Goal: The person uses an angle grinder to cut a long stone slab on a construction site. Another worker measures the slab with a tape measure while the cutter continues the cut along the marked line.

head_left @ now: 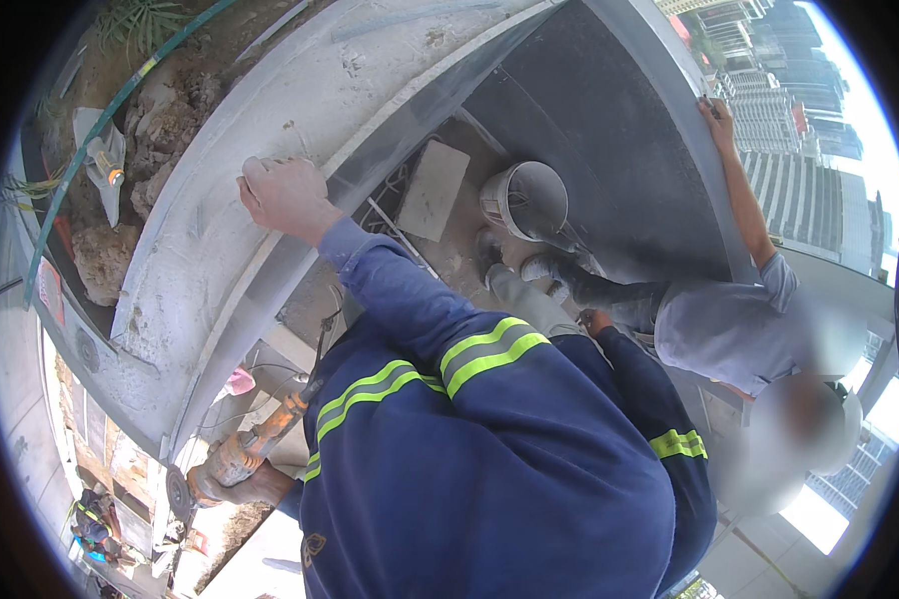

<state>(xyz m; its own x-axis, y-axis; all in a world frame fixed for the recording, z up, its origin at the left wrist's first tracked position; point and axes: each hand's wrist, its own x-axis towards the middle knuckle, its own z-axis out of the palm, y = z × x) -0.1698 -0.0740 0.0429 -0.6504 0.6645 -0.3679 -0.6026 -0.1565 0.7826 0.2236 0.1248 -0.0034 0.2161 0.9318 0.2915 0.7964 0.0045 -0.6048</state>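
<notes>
My left hand (285,195) rests on the white, dusty top of a curved ledge (215,150), arm stretched out in a navy sleeve with reflective bands. Its fingers are curled in; whatever they may hold is hidden. Lower down and to the right, my right hand (596,321) hangs beside grey trousers, small and partly covered by its sleeve, so its grip does not show. An orange angle grinder (240,449) with a round disc is at the lower left, next to my jacket. A brown shape touching its underside is unclear.
A dusty bucket (524,200) stands on the floor by a pale slab (433,190). At right, a co-worker in a grey shirt (719,324) and pale helmet grips the dark panel's edge (659,60). Soil, rocks and a green hose (100,125) lie beyond the ledge.
</notes>
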